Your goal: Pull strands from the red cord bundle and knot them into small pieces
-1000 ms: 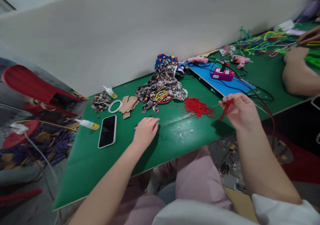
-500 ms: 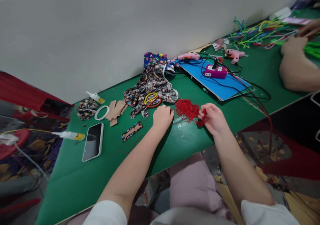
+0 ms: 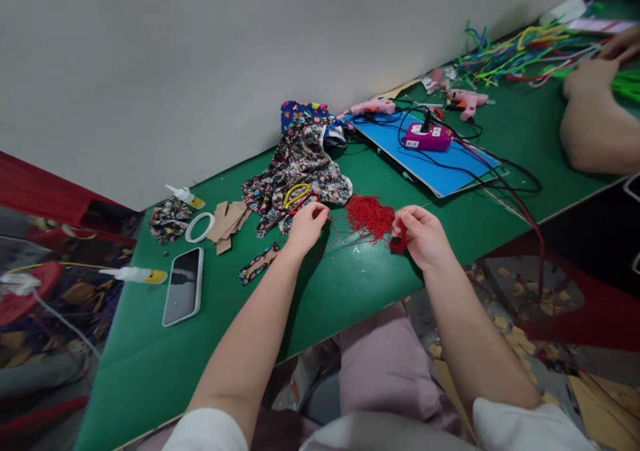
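Observation:
My left hand (image 3: 306,229) is raised just above the green table, thumb and fingertips pinched together. A thin red thread seems to run from that pinch, though it is very fine. My right hand (image 3: 424,237) grips a small wound loop of red yarn (image 3: 399,243) between thumb and fingers. Between the two hands lies a loose heap of red yarn (image 3: 370,217). Scissors with yellow and red handles (image 3: 297,193) rest on floral fabric (image 3: 310,154), partly behind my left hand. A fabric-edged cardboard strip (image 3: 259,263) lies beside my left forearm.
On the left are a phone (image 3: 183,287), a white ring (image 3: 200,227), cardboard strips (image 3: 229,223) and glue bottles (image 3: 135,275). A blue folder (image 3: 440,174) carries a purple power strip (image 3: 427,137) with trailing cords. Further right are glue guns (image 3: 467,102) and another person's arm (image 3: 593,117).
My left hand has lifted and moved slightly left, away from the yarn heap, its fingers now pinched. My right hand keeps the red yarn loop in nearly the same place. The view has shifted slightly.

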Demonstrator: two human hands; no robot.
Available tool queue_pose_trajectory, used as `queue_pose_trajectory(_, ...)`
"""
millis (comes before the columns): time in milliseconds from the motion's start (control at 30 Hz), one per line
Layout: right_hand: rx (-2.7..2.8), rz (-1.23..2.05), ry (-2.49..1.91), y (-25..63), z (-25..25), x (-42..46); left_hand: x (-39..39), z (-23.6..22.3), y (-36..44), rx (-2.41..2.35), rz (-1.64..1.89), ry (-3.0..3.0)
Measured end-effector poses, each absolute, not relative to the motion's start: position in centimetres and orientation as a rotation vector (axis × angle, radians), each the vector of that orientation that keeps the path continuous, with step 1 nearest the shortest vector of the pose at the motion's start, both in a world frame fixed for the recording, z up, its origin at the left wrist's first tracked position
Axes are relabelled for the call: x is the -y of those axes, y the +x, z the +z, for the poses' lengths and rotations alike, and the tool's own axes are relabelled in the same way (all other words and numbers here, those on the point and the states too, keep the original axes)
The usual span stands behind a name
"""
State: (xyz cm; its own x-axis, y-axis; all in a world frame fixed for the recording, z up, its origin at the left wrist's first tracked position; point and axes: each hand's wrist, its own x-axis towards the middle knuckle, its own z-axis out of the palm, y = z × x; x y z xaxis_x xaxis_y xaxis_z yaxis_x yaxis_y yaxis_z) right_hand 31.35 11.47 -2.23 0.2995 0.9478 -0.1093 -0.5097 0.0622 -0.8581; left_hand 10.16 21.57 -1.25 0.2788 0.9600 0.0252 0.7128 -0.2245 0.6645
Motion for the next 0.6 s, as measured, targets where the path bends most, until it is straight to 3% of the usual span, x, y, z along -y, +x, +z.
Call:
queue_pose_trajectory(267,0.579,1.186,-0.992,31.1,-2.1,-11.6,-19.7,-0.2,10.7,-1.051,0.968,1.213)
queue_pose_trajectory(600,0.694,1.148,-0.973,29.4,-0.4,-13.3,-19.4,0.4,11.0,-1.056,1.054,1.213)
